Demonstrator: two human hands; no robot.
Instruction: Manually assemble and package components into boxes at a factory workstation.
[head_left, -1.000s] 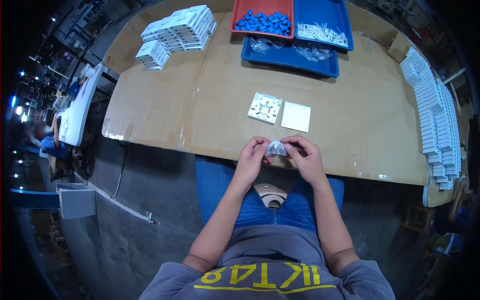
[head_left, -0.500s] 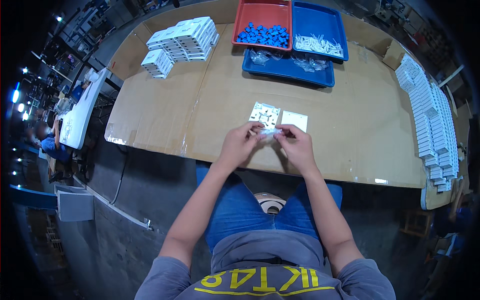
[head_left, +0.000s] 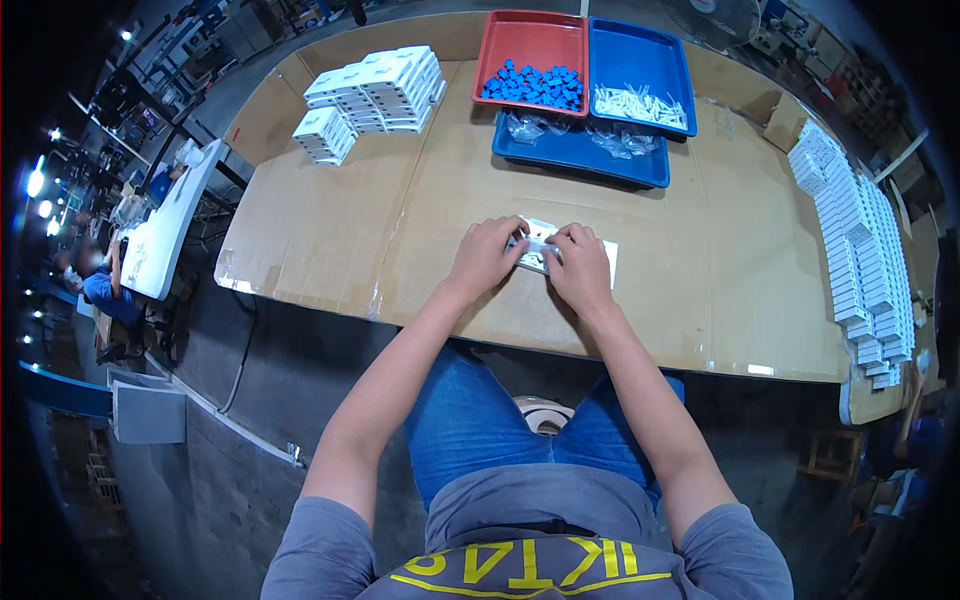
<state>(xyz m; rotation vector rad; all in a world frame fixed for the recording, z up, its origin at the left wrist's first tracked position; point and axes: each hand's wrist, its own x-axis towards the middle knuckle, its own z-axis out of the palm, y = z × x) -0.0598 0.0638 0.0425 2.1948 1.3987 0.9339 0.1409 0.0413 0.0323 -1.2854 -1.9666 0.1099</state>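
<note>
The white square case (head_left: pixel 540 229) lay on the desk (head_left: pixel 720 270) between the left hand (head_left: pixel 488 254) and the right hand (head_left: pixel 578 264), partly hidden by both. Fingers were curled inward over it; their grip could not be determined. A white panel (head_left: pixel 612 262) showed right of the right hand.

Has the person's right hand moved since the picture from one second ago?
Yes. The right hand has moved forward, away from the near edge of the table, and is now at the white base.
</note>
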